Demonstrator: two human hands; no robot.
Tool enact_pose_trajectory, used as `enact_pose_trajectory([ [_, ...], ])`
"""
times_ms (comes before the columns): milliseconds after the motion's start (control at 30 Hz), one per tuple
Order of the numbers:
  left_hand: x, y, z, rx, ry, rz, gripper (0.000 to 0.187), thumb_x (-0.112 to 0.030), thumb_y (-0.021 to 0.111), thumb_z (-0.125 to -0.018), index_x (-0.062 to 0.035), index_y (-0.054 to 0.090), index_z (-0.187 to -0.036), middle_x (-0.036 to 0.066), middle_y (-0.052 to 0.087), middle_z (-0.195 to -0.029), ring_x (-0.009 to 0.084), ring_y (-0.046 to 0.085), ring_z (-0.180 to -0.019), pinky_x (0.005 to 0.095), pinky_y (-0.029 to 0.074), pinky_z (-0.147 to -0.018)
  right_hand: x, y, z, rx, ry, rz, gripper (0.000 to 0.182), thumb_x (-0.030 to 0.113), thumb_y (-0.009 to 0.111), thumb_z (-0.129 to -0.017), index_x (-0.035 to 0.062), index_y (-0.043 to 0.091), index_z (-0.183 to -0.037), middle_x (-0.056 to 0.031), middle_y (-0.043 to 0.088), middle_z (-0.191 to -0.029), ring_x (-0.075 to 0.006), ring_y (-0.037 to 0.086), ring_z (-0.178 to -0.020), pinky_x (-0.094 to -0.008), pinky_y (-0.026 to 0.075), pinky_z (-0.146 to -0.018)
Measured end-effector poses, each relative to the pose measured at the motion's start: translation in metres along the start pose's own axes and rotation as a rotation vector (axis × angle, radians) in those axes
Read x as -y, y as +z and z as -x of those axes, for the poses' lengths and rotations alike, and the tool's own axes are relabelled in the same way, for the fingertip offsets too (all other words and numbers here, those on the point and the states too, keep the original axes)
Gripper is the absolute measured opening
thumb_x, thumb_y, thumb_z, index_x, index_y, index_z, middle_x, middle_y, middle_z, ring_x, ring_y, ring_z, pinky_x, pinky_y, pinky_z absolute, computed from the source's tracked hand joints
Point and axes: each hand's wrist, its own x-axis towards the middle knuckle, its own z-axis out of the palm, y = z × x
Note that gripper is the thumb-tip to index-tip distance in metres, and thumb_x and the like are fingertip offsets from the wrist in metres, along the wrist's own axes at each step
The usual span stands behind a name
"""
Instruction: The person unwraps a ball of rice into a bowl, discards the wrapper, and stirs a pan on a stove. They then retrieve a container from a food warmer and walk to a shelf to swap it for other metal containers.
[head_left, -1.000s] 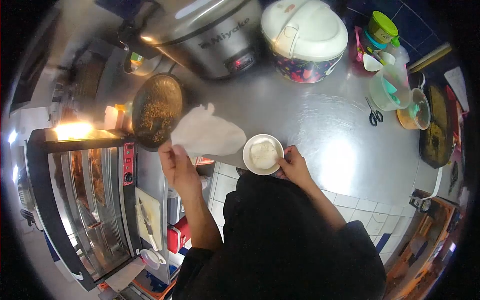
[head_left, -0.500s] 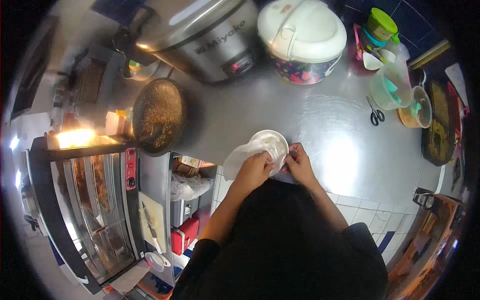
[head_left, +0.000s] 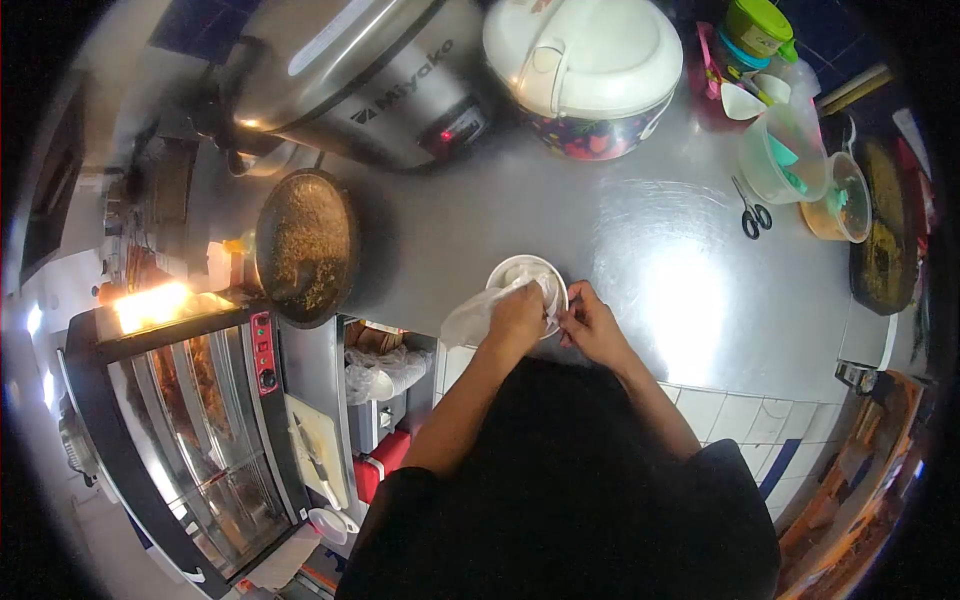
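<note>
A white round bowl (head_left: 508,270) sits at the near edge of the steel counter, with a thin translucent plastic bag (head_left: 467,318) in it and hanging over its left side. My left hand (head_left: 520,318) is closed on the bag, its fingers reaching into the bowl's opening. At the bowl's right rim, my right hand (head_left: 592,326) pinches with thumb and fingers; a bit of the plastic seems to be between them, though the fingertips are partly hidden. What lies at the bottom of the bowl cannot be made out.
Behind stand a steel Miyako cooker (head_left: 400,100) and a white-lidded container (head_left: 600,70). A dark pan (head_left: 305,240) is at the left, above a lit glass display case (head_left: 190,420). Black-handled scissors (head_left: 753,215) and plastic tubs (head_left: 780,160) lie at the right.
My left hand has moved deeper into the bowl with the bag, and less plastic hangs out at the left. The view has shifted slightly.
</note>
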Motion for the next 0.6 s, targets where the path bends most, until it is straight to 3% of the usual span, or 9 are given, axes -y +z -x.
enact_pose_trajectory([
  [200, 0.013, 0.015, -0.025, 0.173, 0.008, -0.132, 0.026, -0.012, 0.066, -0.075, 0.0012, 0.063, -0.097, 0.023, 0.067, -0.094, 0.0383, 0.066, -0.091, 0.0475, 0.052, -0.075, -0.012, 0.003, -0.004, -0.039, -0.011, -0.038, 0.019, 0.003, 0.054, -0.093, 0.0054, 0.038, -0.103, -0.0067, 0.058, -0.070, -0.0125, 0.060, -0.054, -0.0267, 0.050, -0.047],
  [333, -0.005, -0.021, -0.017, 0.338, 0.009, -0.258, 0.028, -0.018, 0.062, -0.081, 0.0004, 0.065, -0.102, 0.023, 0.066, -0.096, 0.0392, 0.065, -0.089, 0.0477, 0.050, -0.076, -0.015, 0.012, -0.005, -0.115, -0.027, -0.162, 0.020, 0.001, 0.054, -0.091, 0.0044, 0.037, -0.101, -0.0087, 0.059, -0.069, -0.0137, 0.061, -0.053, -0.0279, 0.051, -0.045],
  [467, 0.009, -0.017, 0.044, -0.121, 0.212, -0.117, 0.036, -0.028, 0.062, -0.085, -0.0039, 0.063, -0.111, 0.016, 0.064, -0.100, 0.0325, 0.060, -0.099, 0.0466, 0.045, -0.083, -0.015, 0.008, -0.004, -0.213, -0.064, -0.113, 0.020, 0.000, 0.055, -0.090, 0.0031, 0.040, -0.102, -0.0098, 0.060, -0.069, -0.0143, 0.060, -0.051, -0.0275, 0.050, -0.044],
  [533, 0.001, -0.031, 0.070, -0.215, 0.298, -0.227, 0.037, -0.032, 0.063, -0.085, -0.0063, 0.062, -0.112, 0.012, 0.063, -0.101, 0.0294, 0.056, -0.102, 0.0458, 0.042, -0.086, -0.010, 0.006, -0.001, -0.239, -0.053, -0.139, 0.019, 0.002, 0.056, -0.089, 0.0022, 0.042, -0.102, -0.0089, 0.060, -0.067, -0.0138, 0.059, -0.049, -0.0273, 0.049, -0.043],
  [600, 0.013, -0.026, 0.070, -0.152, 0.357, -0.215, 0.032, -0.031, 0.067, -0.081, -0.0071, 0.065, -0.102, 0.010, 0.063, -0.100, 0.0278, 0.054, -0.103, 0.0443, 0.040, -0.088, -0.013, 0.001, -0.005, -0.186, -0.066, -0.052, 0.020, 0.003, 0.056, -0.091, 0.0028, 0.040, -0.104, -0.0081, 0.058, -0.069, -0.0129, 0.058, -0.049, -0.0264, 0.048, -0.041],
])
